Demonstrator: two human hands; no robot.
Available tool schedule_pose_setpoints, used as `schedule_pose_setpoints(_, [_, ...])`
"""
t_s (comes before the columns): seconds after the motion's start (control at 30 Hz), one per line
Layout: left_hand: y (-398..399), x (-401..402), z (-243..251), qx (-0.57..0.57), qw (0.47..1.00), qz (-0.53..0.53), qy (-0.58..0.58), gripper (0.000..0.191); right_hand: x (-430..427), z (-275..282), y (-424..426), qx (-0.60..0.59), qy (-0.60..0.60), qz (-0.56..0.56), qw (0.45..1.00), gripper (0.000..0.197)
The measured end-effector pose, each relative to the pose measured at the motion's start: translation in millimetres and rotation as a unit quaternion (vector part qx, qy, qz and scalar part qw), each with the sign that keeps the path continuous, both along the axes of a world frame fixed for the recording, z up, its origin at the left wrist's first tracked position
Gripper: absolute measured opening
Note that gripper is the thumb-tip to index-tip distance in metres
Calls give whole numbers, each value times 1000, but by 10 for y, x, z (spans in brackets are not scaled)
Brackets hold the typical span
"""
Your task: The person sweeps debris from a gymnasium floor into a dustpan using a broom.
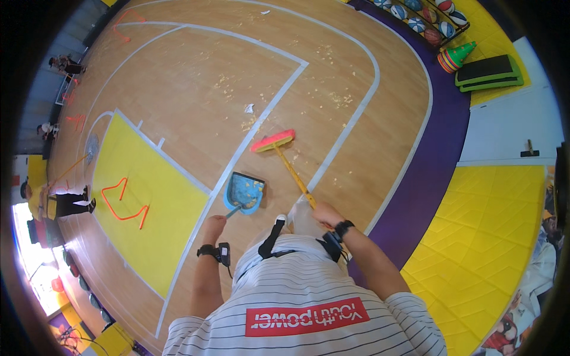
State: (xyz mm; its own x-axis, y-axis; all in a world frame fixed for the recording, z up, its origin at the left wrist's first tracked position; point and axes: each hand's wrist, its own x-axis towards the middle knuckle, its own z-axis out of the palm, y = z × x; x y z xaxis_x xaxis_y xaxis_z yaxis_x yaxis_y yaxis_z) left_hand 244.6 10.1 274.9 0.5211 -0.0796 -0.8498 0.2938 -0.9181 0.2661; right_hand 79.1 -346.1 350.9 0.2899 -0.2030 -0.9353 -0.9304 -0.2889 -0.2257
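My left hand (215,227) is closed around the handle of a blue dustpan (242,196), which holds some small yellowish scraps. In my right hand (328,215) is the yellow stick of a broom (291,171). Its head (273,140), with red bristles and a yellow block, is beyond the dustpan and apart from it, to the right of a white court line. Small pale scraps (247,124) lie just past the broom head, close to a crumpled white paper piece (249,108). More scraps (340,99) are scattered over the wooden floor.
An orange bent hurdle (124,218) stands on the yellow court area (147,173) at left. Beyond it, a person (58,202) holds a mop (91,149). A ball rack (454,33), stacked cones (455,58) and a green-black step platform (489,73) line the right wall.
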Motion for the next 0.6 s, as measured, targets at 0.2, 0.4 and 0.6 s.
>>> schedule_pose_setpoints(0.2, [100,-87,169,-2,1000,14,26,28,-664,263,-317,200,-15,-257,945,15])
schedule_pose_setpoints(0.4, [331,-20,168,16,999,-9,39,28,-464,440,-359,153,-22,-249,956,19])
schedule_pose_setpoints(0.6, [99,114,109,-17,995,-93,24,30,-229,22,-151,46,37,-143,988,11])
